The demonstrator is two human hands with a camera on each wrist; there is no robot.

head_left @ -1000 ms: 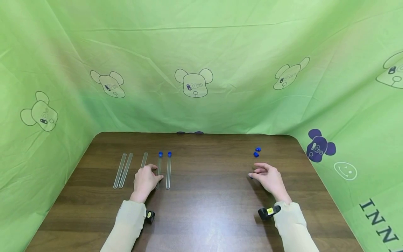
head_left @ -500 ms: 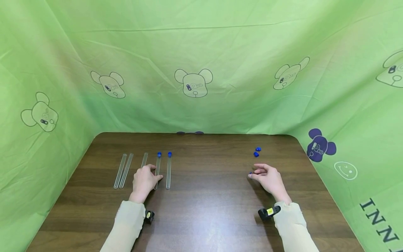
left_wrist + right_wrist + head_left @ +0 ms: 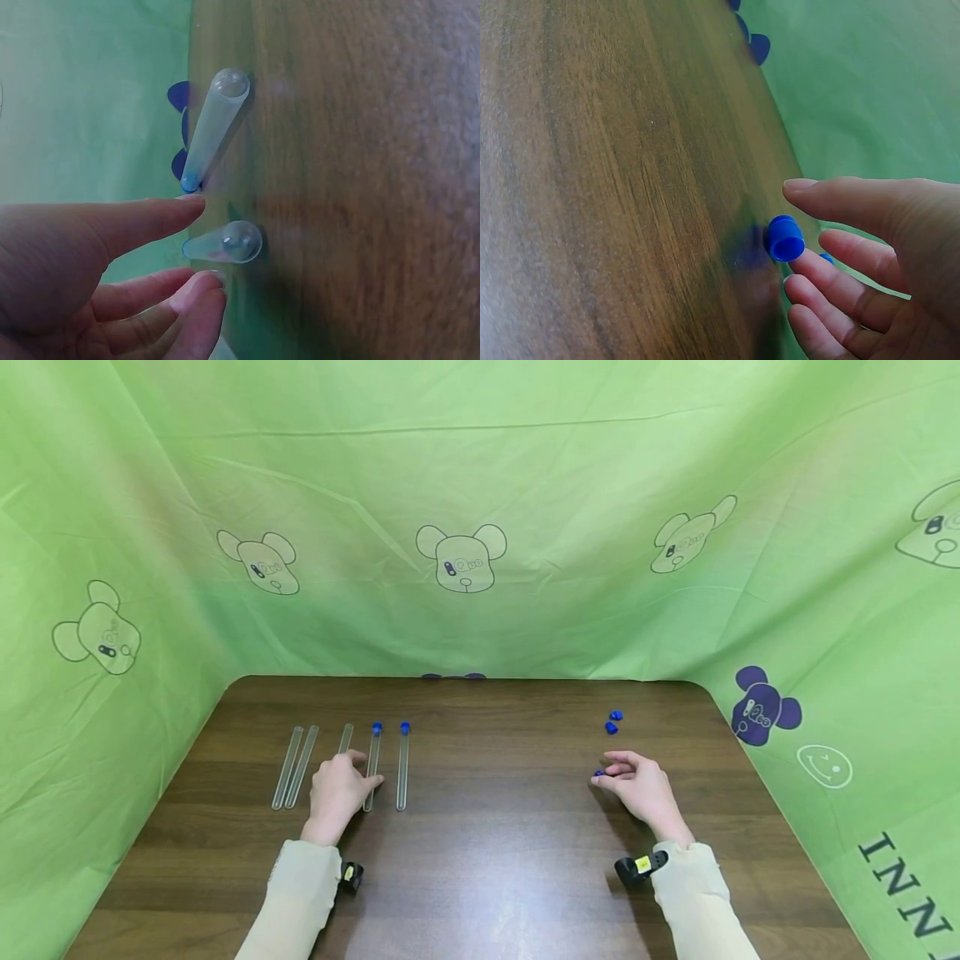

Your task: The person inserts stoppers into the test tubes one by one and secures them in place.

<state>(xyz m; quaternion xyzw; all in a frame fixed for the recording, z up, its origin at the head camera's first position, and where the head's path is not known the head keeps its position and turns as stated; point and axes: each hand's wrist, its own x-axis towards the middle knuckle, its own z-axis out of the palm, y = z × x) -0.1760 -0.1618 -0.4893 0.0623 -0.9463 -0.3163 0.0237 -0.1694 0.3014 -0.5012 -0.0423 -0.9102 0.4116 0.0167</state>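
Note:
My left hand (image 3: pixel 339 789) is over the table at the left. A blue-capped clear test tube (image 3: pixel 372 768) lies between its thumb and fingers; in the left wrist view a gap shows between the thumb (image 3: pixel 161 221) and that tube. To its right lies a second capped test tube (image 3: pixel 402 768); to its left, an uncapped tube (image 3: pixel 346 739) is partly hidden by the hand. At the right, my right hand (image 3: pixel 636 783) is by a blue cap (image 3: pixel 786 240). The cap lies on the table, hollow end showing, near the fingertips, with the thumb held off it.
Two more uncapped tubes, an outer one (image 3: pixel 287 768) and an inner one (image 3: pixel 302 768), lie side by side at the far left. Two blue caps, one (image 3: pixel 616 715) behind the other (image 3: pixel 611 727), lie beyond my right hand. Green cloth (image 3: pixel 465 635) surrounds the wooden table (image 3: pixel 495 843).
The left capped tube has slid a little to the left and straightened, and my left hand has shifted left with it. By the right fingertips, the near cap shows more; that hand barely moves.

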